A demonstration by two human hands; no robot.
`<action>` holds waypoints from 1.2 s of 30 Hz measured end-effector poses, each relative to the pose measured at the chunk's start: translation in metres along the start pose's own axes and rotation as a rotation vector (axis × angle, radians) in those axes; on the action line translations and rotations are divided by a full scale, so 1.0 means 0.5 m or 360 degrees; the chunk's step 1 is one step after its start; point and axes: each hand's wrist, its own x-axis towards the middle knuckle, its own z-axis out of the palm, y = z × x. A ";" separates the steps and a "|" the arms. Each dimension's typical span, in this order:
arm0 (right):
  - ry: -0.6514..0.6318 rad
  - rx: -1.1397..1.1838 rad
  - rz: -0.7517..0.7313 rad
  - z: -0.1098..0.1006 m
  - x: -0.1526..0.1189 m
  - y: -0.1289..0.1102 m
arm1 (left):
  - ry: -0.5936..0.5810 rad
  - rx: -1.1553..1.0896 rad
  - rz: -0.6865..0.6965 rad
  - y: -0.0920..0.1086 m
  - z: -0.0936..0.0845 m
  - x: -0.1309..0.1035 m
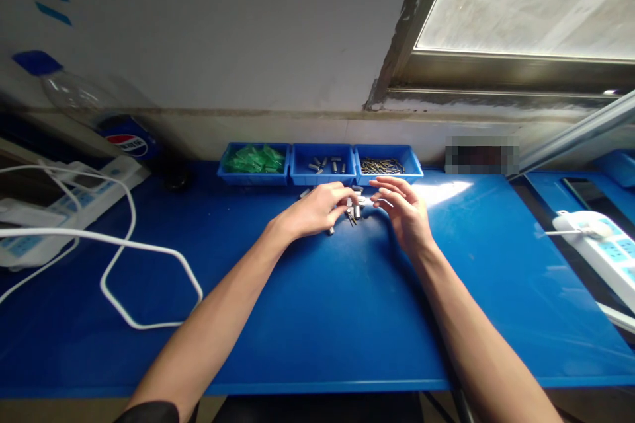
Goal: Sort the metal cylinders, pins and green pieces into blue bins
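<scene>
On the blue table (317, 317), a small pile of short silvery-white cylinders (358, 211) lies with a few thin pins (351, 219) between my hands. My left hand (317, 209) reaches over the left side of this pile, thumb and fingertips bent together in a pinch. Whatever sits between those fingertips is too small to make out. Just right of the pile, my right hand (407, 213) hovers with curved fingers held apart and nothing visible in it. One loose cylinder (331, 230) lies below my left fingers.
Along the wall stand three blue bins: one with green plastic pieces (255, 159), one with several cylinders (334, 167), one with many thin brass-coloured pins (381, 166). A Pepsi bottle (126, 135), white cable (143, 326) and power strip (69, 211) occupy the left; another power strip (608, 248) lies right.
</scene>
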 end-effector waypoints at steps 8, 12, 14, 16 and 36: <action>-0.0159 -0.0073 0.0079 0.003 -0.002 0.010 | 0.0507 -0.0528 -0.0055 0.027 -0.001 0.010; -0.0263 -0.0051 0.0084 0.005 -0.006 0.016 | 0.0591 -0.0536 -0.0011 0.027 0.003 0.011; -0.0291 -0.0055 0.0065 0.004 -0.006 0.020 | 0.0580 -0.0471 -0.0006 0.024 0.005 0.011; -0.0264 -0.0081 0.0049 0.002 -0.005 0.022 | 0.0549 -0.0329 -0.0039 0.019 0.007 0.011; -0.0085 -0.0080 -0.0082 -0.001 -0.002 0.007 | -0.0142 0.0741 -0.0100 0.010 0.021 0.000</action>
